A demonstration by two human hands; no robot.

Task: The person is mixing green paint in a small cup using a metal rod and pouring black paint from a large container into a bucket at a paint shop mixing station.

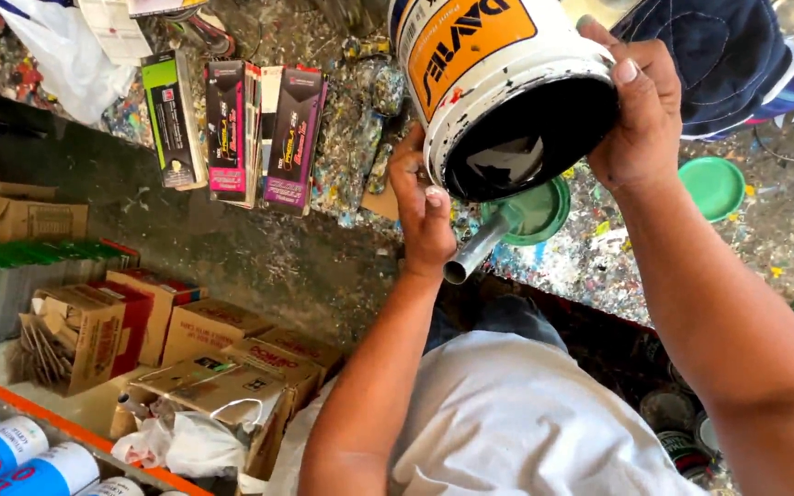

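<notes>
While both hands tip the white paint can (pixel 498 92) above the green funnel (pixel 533 213), left hand (pixel 425 216) clasps its near rim and right hand (pixel 636 115) wraps its far side. Dark interior looks drained; no stream visible, so pouring seems nearly finished.

Three tall printed boxes (pixel 236 129) stand side by side on a paint-spattered surface (pixel 599 262), with a green lid (pixel 712 186) lying farther along it. Below, open cardboard cartons (pixel 204 354) crowd a shelf, one holding a crumpled white plastic bag (pixel 181 441). Blue-and-white spray cans (pixel 11 455) lie in a row beside an orange rail (pixel 57 424).
</notes>
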